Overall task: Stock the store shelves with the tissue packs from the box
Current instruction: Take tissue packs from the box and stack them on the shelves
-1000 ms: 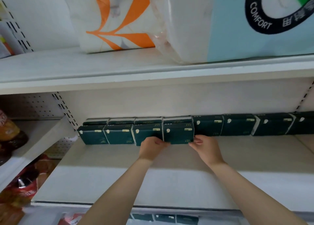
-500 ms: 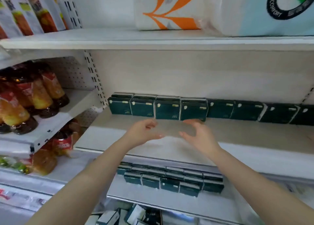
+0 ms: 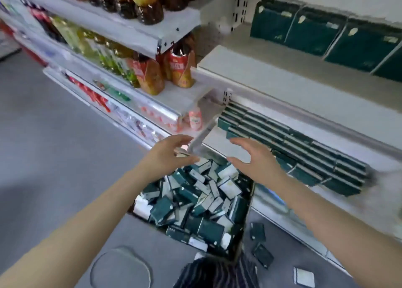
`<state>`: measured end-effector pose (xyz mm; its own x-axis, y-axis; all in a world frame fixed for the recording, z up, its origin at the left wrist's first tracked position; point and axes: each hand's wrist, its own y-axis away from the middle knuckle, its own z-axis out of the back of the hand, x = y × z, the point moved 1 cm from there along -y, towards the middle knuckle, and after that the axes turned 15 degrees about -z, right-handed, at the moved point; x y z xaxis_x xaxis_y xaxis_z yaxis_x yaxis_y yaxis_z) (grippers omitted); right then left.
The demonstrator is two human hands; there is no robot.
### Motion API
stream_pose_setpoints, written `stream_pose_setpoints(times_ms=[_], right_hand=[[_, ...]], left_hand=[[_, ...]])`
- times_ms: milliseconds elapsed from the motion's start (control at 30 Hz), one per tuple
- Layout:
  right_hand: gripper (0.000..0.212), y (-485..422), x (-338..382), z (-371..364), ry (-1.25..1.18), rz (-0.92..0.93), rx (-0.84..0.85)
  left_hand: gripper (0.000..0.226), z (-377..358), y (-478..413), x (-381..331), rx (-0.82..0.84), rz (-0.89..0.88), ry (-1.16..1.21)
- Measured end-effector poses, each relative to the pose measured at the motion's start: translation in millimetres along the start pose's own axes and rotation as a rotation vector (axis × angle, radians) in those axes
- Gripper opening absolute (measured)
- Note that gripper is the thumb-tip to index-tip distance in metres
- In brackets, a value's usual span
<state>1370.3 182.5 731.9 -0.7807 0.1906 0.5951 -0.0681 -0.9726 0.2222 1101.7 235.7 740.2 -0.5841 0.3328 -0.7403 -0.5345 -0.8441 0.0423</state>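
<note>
An open box [image 3: 247,218] on the floor holds several dark green and white tissue packs [image 3: 195,203] in a loose heap. My left hand [image 3: 167,157] and my right hand [image 3: 254,159] hover above the box's far end, palms facing each other, fingers relaxed, holding nothing. A row of green packs [image 3: 326,33] stands at the back of the upper shelf. More packs lie in rows [image 3: 293,148] on the lower shelf.
Three packs [image 3: 261,246] lie on the grey floor right of the box. Bottled drinks [image 3: 152,70] fill the shelves to the left. The white edge of the upper shelf [image 3: 282,87] juts out above my hands. A round lid-like object [image 3: 120,268] lies on the floor.
Both hands have left the upper shelf's row of packs and dropped to above the box. The view has swung down from the shelf to the floor.
</note>
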Motion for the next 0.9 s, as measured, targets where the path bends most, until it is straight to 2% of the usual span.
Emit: stream_pose_setpoints(times_ms=[133,300,700,900], right_hand=[[0.056,-5.6,-25.5,-80.1,0.035,-0.140,0.188],[0.060,4.4,-66.2,-163.0,0.026,-0.347,0.358],[0.071,-8.9,-149.9,-302.8,0.233,-0.479,0.678],[0.079,-12.9,-193.7,-376.6,0.301,-0.521,0.741]], left_hand=[[0.075,-41.7,42.4,85.0,0.127,0.217,-0.008],[0.081,-108.6,78.3,151.3,0.263,0.392,0.089],[0.079,-230.8,95.3,243.4,0.389,0.541,0.203],[0.083,-286.8,132.3,276.9,0.405,0.651,0.259]])
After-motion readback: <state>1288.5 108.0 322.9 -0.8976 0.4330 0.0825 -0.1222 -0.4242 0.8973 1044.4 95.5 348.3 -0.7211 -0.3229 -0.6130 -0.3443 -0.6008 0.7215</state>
